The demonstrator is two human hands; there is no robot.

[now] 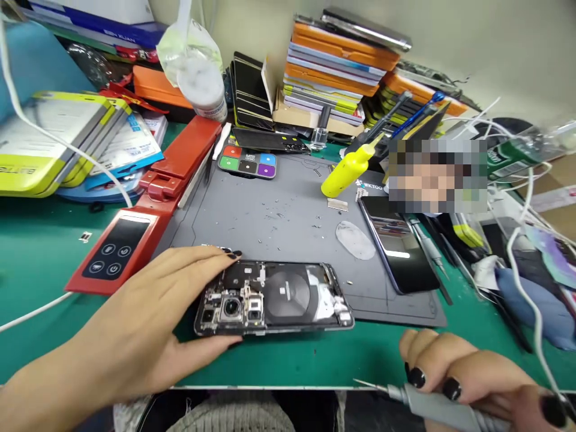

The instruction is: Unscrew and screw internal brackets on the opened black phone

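An opened smartphone (288, 294) with its back cover off lies at the near edge of the grey work mat (297, 210); its camera modules (231, 307) and round black coil show. My left hand (175, 312) grips the phone's left end, fingers along the far side and thumb along the near side. At the lower right my right hand (468, 372) holds a slim grey precision screwdriver (443, 408), its thin tip pointing left, apart from the phone. Small screws (274, 216) are scattered across the mat.
A red device with touch buttons (119, 246) stands left. Farther back are a coloured screw tray (247, 162), a yellow bottle (346, 171) and stacked boxes (333, 66). Another phone (400, 246) lies right, near tools and a white cable (524, 282).
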